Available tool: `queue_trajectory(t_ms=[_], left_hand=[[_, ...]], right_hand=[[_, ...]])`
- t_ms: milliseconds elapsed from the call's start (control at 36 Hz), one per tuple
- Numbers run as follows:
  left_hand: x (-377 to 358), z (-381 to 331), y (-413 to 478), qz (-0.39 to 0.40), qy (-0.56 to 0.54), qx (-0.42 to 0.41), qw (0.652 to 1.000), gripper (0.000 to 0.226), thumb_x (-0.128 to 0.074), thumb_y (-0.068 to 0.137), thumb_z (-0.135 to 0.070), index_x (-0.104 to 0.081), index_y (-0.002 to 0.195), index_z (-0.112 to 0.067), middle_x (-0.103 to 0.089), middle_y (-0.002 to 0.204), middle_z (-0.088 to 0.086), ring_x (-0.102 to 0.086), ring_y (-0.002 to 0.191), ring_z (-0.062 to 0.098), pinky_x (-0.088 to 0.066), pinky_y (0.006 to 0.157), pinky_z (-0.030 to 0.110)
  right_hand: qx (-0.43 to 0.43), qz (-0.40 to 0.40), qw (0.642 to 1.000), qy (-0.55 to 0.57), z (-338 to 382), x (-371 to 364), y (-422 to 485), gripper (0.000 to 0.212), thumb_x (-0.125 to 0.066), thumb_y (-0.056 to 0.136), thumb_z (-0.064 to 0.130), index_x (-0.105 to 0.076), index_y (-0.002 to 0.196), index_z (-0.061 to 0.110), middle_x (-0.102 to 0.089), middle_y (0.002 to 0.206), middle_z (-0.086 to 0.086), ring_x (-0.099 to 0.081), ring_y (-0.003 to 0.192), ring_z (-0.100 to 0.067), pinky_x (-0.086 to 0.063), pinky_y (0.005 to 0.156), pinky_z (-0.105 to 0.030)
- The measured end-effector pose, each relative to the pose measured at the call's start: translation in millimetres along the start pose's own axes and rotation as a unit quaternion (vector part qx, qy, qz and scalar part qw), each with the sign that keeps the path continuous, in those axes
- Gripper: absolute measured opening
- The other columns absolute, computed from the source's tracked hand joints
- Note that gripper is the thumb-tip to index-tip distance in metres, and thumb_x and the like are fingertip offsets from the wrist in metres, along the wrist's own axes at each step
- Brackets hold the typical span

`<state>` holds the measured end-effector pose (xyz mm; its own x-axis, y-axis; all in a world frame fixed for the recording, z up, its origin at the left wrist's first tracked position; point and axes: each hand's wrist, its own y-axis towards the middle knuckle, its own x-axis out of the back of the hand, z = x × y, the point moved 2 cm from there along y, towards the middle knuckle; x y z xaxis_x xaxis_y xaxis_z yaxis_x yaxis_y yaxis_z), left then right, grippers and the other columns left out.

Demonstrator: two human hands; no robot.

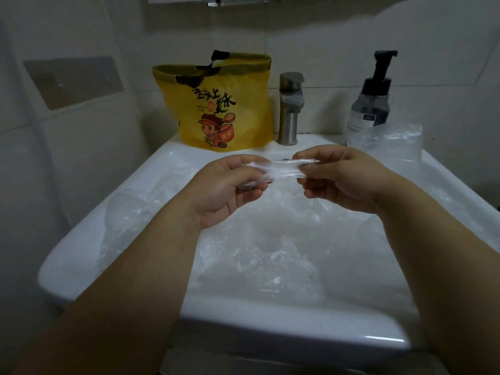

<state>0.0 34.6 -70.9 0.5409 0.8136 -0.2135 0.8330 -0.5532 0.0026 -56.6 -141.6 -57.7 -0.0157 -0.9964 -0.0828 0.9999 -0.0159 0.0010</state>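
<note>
Film is what we hold: a thin piece of clear plastic film (281,169), bunched into a narrow, crinkled band, runs nearly level between our 2 hands above the back half of a white ceramic sink (81,255). Our left hand (232,182) is turned palm up. Its thumb and curled fingers are closed on the left end of the film, with a small wad of it tucked under the fingertips. Our right hand (338,177) meets it from the other side, back of the hand up, with thumb and forefinger pinching the right end and the other fingers curled loosely beneath. The film is in the air and touches nothing but the 2 hands.

Below the hands, the basin is filled with crumpled clear plastic sheets (270,253), which cover its bottom so that we cannot see the drain. More clear plastic wrap (130,209) lies draped over the left rim. Another crumpled clear heap (392,139) sits on the back right corner of the sink, just in front of a grey pump bottle (370,104) with a black pump head. A brushed-metal faucet (290,109) stands upright at the middle of the back rim. Just to its left, a yellow plastic bag (224,112) with black handles and a printed cartoon figure stands upright on the rim against the pale tiled wall. On the left wall, a clear rectangular plate (73,81) is stuck flat to the tiles.
</note>
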Motion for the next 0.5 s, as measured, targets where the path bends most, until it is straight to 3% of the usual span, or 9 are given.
queue_trajectory(t_ms=[167,278,361,444,500], left_hand=[[0.5,-1.4,-0.2,0.010,-0.034,0.004,0.999,0.036,-0.048,0.092,0.009,-0.073,0.073,-0.009,-0.069,0.069,0.013,-0.064,0.055,0.009,-0.054,0.051,0.016],[-0.3,-2.1,-2.2,0.012,-0.039,0.017,0.999,0.032,-0.043,0.091,0.012,-0.067,0.076,-0.004,-0.069,0.068,0.015,-0.064,0.054,0.011,-0.055,0.052,0.016],[-0.1,-1.8,-3.0,0.002,-0.041,0.017,0.999,0.038,-0.040,0.088,0.012,-0.068,0.067,-0.002,-0.068,0.069,0.018,-0.063,0.052,0.013,-0.055,0.051,0.017],[-0.8,-0.5,-2.3,-0.002,-0.019,0.015,1.000,0.018,-0.064,0.074,-0.003,-0.071,0.058,-0.004,-0.066,0.069,0.019,-0.062,0.052,0.013,-0.054,0.050,0.018],[-0.1,1.9,-0.3,-0.024,0.029,0.002,0.999,0.012,-0.075,0.074,-0.010,-0.069,0.066,-0.004,-0.065,0.067,0.013,-0.061,0.053,0.010,-0.054,0.051,0.017]], right_hand=[[0.029,-0.006,0.999,0.036,1.1,-0.2,0.8,0.025,-0.048,0.089,-0.012,-0.067,0.082,0.004,-0.062,0.061,-0.012,-0.060,0.053,-0.016,-0.053,0.050,-0.025],[0.037,-0.003,0.998,0.040,0.4,0.0,2.8,0.039,-0.049,0.086,-0.014,-0.072,0.062,0.007,-0.060,0.057,-0.013,-0.058,0.051,-0.019,-0.052,0.049,-0.025],[0.038,-0.010,0.999,0.029,0.9,0.4,3.3,0.036,-0.047,0.086,-0.014,-0.071,0.064,0.003,-0.060,0.059,-0.014,-0.058,0.053,-0.020,-0.054,0.051,-0.026],[0.037,-0.005,0.999,0.001,0.7,0.9,2.5,0.030,-0.048,0.088,-0.005,-0.070,0.068,0.000,-0.059,0.064,-0.013,-0.057,0.058,-0.019,-0.054,0.057,-0.026],[0.028,0.003,0.999,-0.037,-0.4,0.7,1.7,0.025,-0.053,0.091,0.006,-0.069,0.073,0.000,-0.057,0.069,-0.014,-0.056,0.062,-0.018,-0.054,0.061,-0.026]])
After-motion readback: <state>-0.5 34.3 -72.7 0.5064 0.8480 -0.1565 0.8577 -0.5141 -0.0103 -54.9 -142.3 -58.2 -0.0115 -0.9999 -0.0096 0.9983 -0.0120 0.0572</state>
